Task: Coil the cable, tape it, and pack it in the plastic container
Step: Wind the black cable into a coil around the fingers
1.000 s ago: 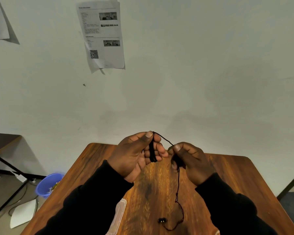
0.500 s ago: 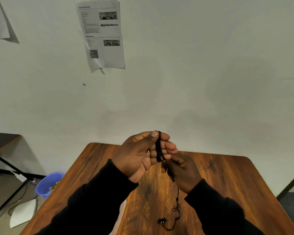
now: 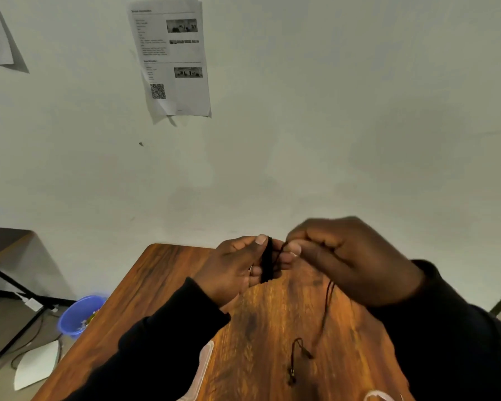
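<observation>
Fingers (image 3: 284,257) of the left hand (image 3: 232,270) curl inside a tight black coil of thin cable (image 3: 268,263), thumb pressed on top. Just right, the blurred right hand (image 3: 356,256) pinches the loose strand, which trails down to the glossy wooden table (image 3: 156,285). A translucent plastic container (image 3: 204,363) is mostly hidden under the left sleeve.
</observation>
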